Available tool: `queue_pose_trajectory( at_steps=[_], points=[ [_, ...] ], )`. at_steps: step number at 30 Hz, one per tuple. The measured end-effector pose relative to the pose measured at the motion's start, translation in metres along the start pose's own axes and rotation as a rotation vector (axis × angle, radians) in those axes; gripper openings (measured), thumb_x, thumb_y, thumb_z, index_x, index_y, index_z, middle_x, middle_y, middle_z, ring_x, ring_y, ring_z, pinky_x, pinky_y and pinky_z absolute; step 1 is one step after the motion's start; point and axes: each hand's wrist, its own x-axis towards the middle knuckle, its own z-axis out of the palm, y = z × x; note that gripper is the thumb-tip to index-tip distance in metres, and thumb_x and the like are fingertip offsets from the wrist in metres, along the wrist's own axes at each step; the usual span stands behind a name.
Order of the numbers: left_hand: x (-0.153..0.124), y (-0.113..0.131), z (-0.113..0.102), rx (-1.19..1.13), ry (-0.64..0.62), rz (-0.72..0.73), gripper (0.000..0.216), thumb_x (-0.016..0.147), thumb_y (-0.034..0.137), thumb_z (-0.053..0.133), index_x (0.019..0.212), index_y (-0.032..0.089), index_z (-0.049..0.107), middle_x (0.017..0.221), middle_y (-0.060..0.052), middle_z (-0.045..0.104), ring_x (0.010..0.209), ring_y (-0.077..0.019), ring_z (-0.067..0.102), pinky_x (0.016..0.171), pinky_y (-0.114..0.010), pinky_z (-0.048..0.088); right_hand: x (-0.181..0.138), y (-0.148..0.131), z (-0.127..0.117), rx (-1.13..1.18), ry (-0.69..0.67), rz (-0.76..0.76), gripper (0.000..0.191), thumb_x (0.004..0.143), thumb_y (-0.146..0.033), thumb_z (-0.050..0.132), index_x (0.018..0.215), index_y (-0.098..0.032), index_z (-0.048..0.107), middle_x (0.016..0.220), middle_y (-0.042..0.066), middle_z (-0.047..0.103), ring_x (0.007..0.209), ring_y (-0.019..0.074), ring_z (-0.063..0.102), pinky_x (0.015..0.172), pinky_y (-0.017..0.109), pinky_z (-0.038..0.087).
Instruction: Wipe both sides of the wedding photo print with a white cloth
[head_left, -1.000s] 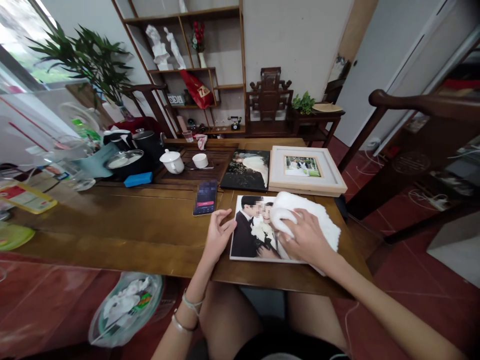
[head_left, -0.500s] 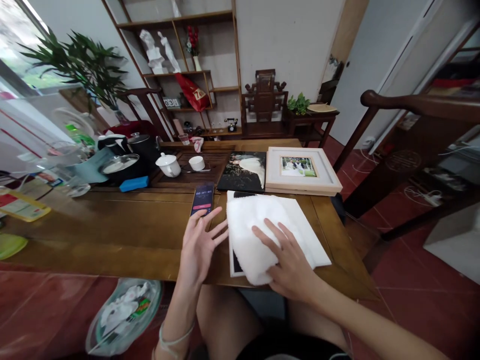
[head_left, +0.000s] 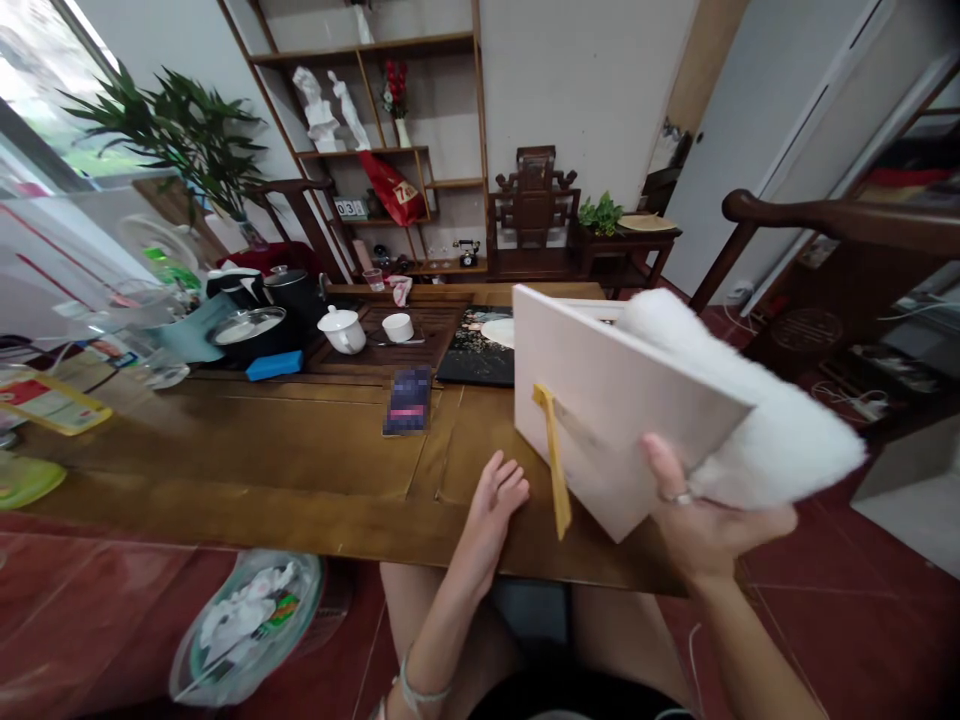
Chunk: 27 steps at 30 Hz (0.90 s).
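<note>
My right hand (head_left: 701,520) grips a white picture frame (head_left: 592,410) by its edge, thumb on the back, with a fluffy white towel (head_left: 780,440) bunched between the fingers and the far side. The frame stands tilted up, its plain back towards me, and a yellow stand leg (head_left: 555,460) juts out from it. Its front is hidden. On the table just left of the frame, my left hand (head_left: 495,500) holds nothing, its fingers loosely stretched and slightly apart. Ahead and to the left of that hand lies a phone (head_left: 407,400).
A dark picture panel (head_left: 476,350) lies behind the raised frame. On the wooden table (head_left: 300,450) are a lidded white teapot (head_left: 342,330), a white cup (head_left: 397,327) and a blue block (head_left: 274,366). A lined bin (head_left: 247,625) stands below the front edge. A chair (head_left: 810,230) is at right.
The frame that lay flat under the towel is now lifted and turned back towards me, gripped with the towel in my right hand. My left hand has moved right and down onto the table.
</note>
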Motion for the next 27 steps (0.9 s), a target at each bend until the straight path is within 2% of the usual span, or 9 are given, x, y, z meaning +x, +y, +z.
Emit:
queue_pose_trajectory(
  at_steps=[3, 5, 6, 10, 13, 17, 22, 25, 27],
  points=[
    [-0.006, -0.008, 0.011, -0.131, -0.064, -0.048, 0.06, 0.078, 0.037, 0.068, 0.131, 0.019, 0.046, 0.136, -0.015, 0.054, 0.128, -0.0256, 0.049, 0.108, -0.039, 0.038, 0.006, -0.012, 0.01, 0.154, 0.252, 0.038, 0.062, 0.071, -0.042, 0.073, 0.12, -0.011, 0.049, 0.113, 0.015, 0.06, 0.11, 0.0298, 0.057, 0.094, 0.051, 0.049],
    [-0.008, -0.009, 0.02, -0.194, -0.125, -0.05, 0.051, 0.081, 0.04, 0.065, 0.125, 0.017, 0.053, 0.132, -0.015, 0.057, 0.125, -0.0273, 0.052, 0.104, -0.04, 0.043, 0.005, -0.019, 0.017, 0.293, 0.316, 0.122, 0.061, 0.071, -0.036, 0.073, 0.122, -0.013, 0.048, 0.116, 0.013, 0.059, 0.109, 0.028, 0.058, 0.094, 0.052, 0.049],
    [-0.007, -0.009, 0.024, -0.218, -0.088, -0.017, 0.049, 0.082, 0.042, 0.064, 0.123, 0.018, 0.054, 0.132, -0.013, 0.057, 0.124, -0.0273, 0.053, 0.102, -0.039, 0.045, 0.004, -0.02, 0.019, 0.355, 0.303, 0.175, 0.06, 0.072, -0.033, 0.073, 0.124, -0.014, 0.049, 0.116, 0.012, 0.059, 0.108, 0.0275, 0.058, 0.094, 0.052, 0.05],
    [0.001, -0.007, 0.027, -0.219, 0.168, 0.157, 0.054, 0.081, 0.043, 0.066, 0.129, 0.026, 0.049, 0.135, -0.008, 0.056, 0.126, -0.0243, 0.052, 0.098, -0.032, 0.048, 0.005, -0.003, 0.015, 0.477, 0.063, 0.369, 0.056, 0.076, -0.031, 0.067, 0.127, -0.015, 0.049, 0.113, 0.011, 0.063, 0.104, 0.0269, 0.061, 0.094, 0.05, 0.05],
    [0.007, 0.001, 0.014, -0.159, 0.173, 0.131, 0.056, 0.078, 0.042, 0.068, 0.128, 0.024, 0.05, 0.131, -0.009, 0.06, 0.121, -0.026, 0.056, 0.095, -0.034, 0.05, 0.016, 0.023, 0.001, 0.45, -0.228, 0.434, 0.048, 0.084, -0.048, 0.051, 0.122, -0.018, 0.055, 0.103, 0.01, 0.068, 0.1, 0.0279, 0.064, 0.091, 0.052, 0.05],
    [0.009, 0.018, -0.012, -0.045, 0.152, 0.105, 0.056, 0.073, 0.04, 0.073, 0.122, 0.019, 0.055, 0.125, -0.011, 0.063, 0.119, -0.0277, 0.057, 0.095, -0.034, 0.049, 0.031, 0.048, -0.015, 0.37, -0.471, 0.424, 0.067, 0.089, -0.063, 0.016, 0.106, -0.019, 0.063, 0.094, 0.011, 0.07, 0.103, 0.0298, 0.063, 0.088, 0.056, 0.049],
    [0.01, 0.037, -0.032, 0.089, 0.13, 0.081, 0.053, 0.071, 0.041, 0.075, 0.114, 0.015, 0.06, 0.116, -0.012, 0.067, 0.106, -0.0282, 0.064, 0.084, -0.032, 0.052, 0.044, 0.058, -0.029, 0.299, -0.52, 0.456, 0.056, 0.086, -0.061, 0.029, 0.095, -0.021, 0.066, 0.098, 0.01, 0.07, 0.107, 0.0296, 0.061, 0.089, 0.056, 0.047],
    [0.011, 0.048, -0.037, 0.11, 0.105, 0.075, 0.051, 0.07, 0.04, 0.076, 0.113, 0.015, 0.061, 0.109, -0.011, 0.07, 0.098, -0.0265, 0.067, 0.077, -0.029, 0.053, 0.055, 0.064, -0.044, 0.327, -0.474, 0.573, 0.042, 0.079, -0.057, 0.047, 0.083, -0.02, 0.067, 0.095, 0.013, 0.071, 0.104, 0.0332, 0.062, 0.087, 0.058, 0.049],
    [0.011, 0.054, -0.04, 0.121, 0.102, 0.073, 0.05, 0.07, 0.039, 0.076, 0.112, 0.016, 0.062, 0.105, -0.01, 0.071, 0.092, -0.0248, 0.068, 0.074, -0.027, 0.053, 0.064, 0.066, -0.056, 0.345, -0.378, 0.635, 0.034, 0.072, -0.051, 0.059, 0.079, -0.019, 0.067, 0.094, 0.015, 0.071, 0.102, 0.036, 0.062, 0.085, 0.059, 0.05]
  ],
)
